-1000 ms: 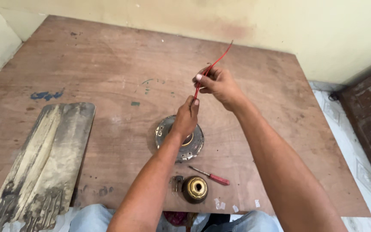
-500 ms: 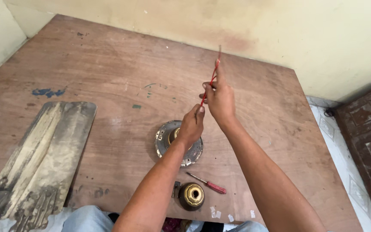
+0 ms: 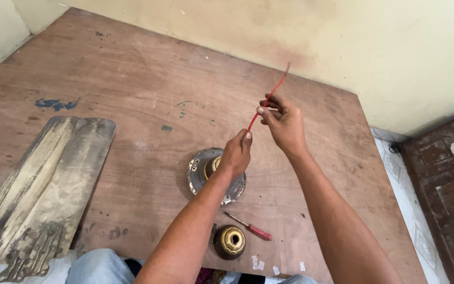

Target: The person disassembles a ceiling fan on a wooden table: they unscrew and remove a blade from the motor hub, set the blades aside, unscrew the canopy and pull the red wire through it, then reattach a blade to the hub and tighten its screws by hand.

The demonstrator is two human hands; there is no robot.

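Observation:
My left hand (image 3: 236,153) pinches the lower end of a thin red wire (image 3: 267,101) just above a round metal fan motor (image 3: 202,171) that lies on the wooden board (image 3: 132,94). My right hand (image 3: 284,122) grips the same wire higher up, and the wire's free end sticks up and to the right, blurred. The wire runs taut between the two hands. Where the wire meets the motor is hidden behind my left hand.
A red-handled screwdriver (image 3: 249,226) and a brass-coloured motor cap (image 3: 230,241) lie near the board's front edge. Dirty fan blades (image 3: 43,194) lie stacked at the left. A pale wall (image 3: 342,37) runs behind, and a dark wooden panel (image 3: 445,184) lies at the right.
Both hands have shifted slightly with the wire. The wire's free end swung from leaning right to nearly upright, then back to the right.

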